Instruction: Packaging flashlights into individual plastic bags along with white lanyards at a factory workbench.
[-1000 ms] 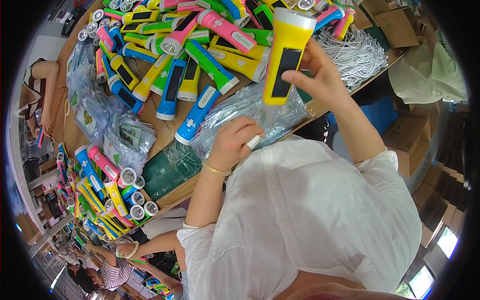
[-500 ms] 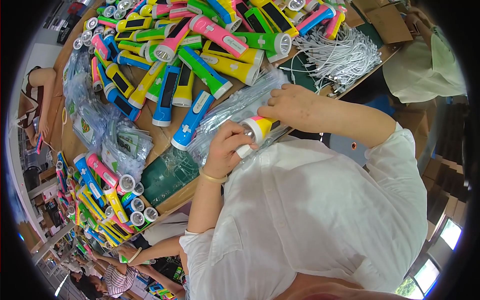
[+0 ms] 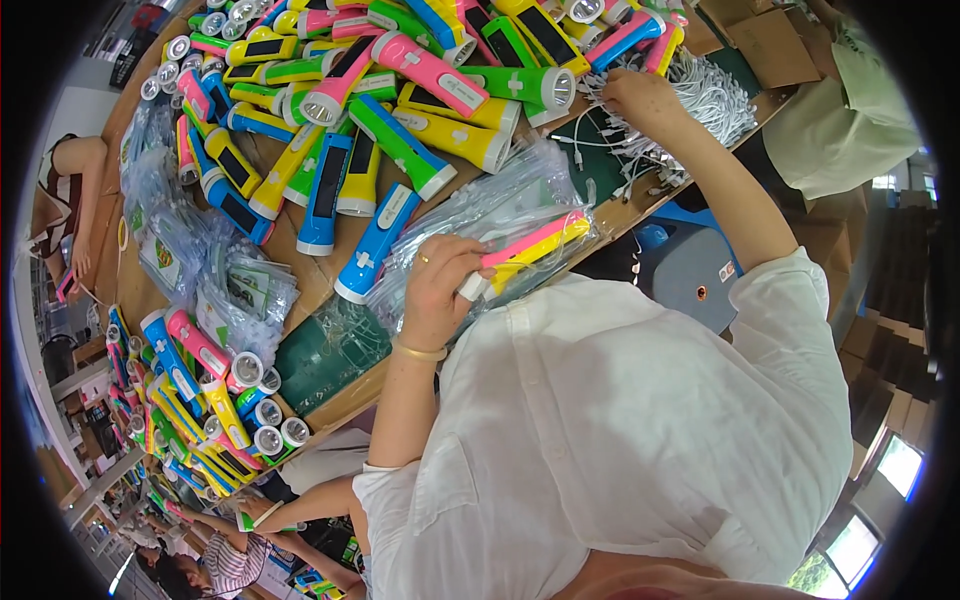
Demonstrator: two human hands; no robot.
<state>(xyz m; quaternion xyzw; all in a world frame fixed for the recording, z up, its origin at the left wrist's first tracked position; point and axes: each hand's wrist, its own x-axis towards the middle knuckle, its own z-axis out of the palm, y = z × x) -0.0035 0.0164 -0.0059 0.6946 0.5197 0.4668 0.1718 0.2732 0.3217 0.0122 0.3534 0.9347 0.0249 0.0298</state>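
Left hand point(image 3: 440, 278): closed around pink-yellow flashlight point(image 3: 541, 246)
Right hand point(image 3: 640, 102): at white cables point(image 3: 712, 108), cannot tell if pinching any
Flashlight: in or on clear bags point(image 3: 490, 210), near surface point(image 3: 325, 350) edge

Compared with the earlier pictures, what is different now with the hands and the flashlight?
The right hand let go of the yellow-and-pink flashlight and moved up and rightward to the white cables. The flashlight, first raised, came down over the clear bags, where the left hand now holds it. The flashlight pile looks unchanged.
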